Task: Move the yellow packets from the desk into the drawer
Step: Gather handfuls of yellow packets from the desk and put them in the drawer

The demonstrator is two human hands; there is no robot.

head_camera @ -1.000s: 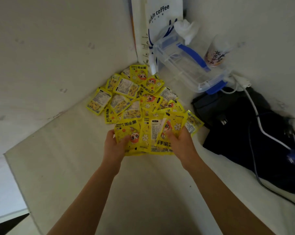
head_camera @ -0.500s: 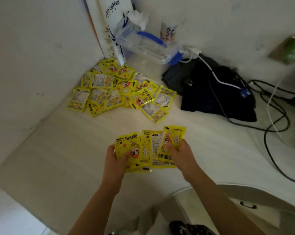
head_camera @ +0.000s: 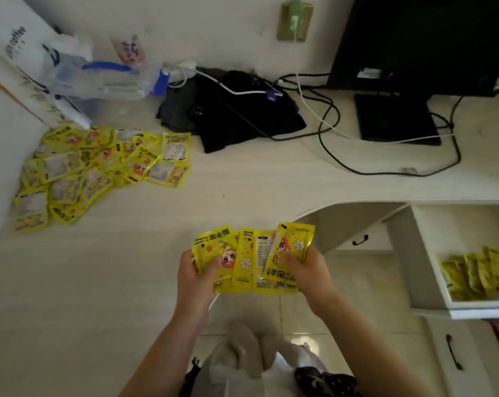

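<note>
A pale tabletop (head_camera: 128, 267) runs along a white wall into a corner, with a notch cut in its near edge. Over that edge, a fanned bundle of yellow packets (head_camera: 252, 259) is held up between two hands: the left hand (head_camera: 195, 275) grips its left side with the thumb curled over the front, and the right hand (head_camera: 307, 269) grips its right side the same way. To the right, below the tabletop, an open white drawer (head_camera: 431, 253) holds more yellow packets (head_camera: 477, 272) standing in a row. Far off to the left, in the corner, a loose pile of packets (head_camera: 99, 167) lies scattered on the tabletop. Behind that pile stand a white paper bag (head_camera: 16, 44) and a clear box with blue clips (head_camera: 105, 78). Dark cloth (head_camera: 237, 113) lies mid-tabletop with cables across it, and a black monitor (head_camera: 423, 41) stands at the far right.
</note>
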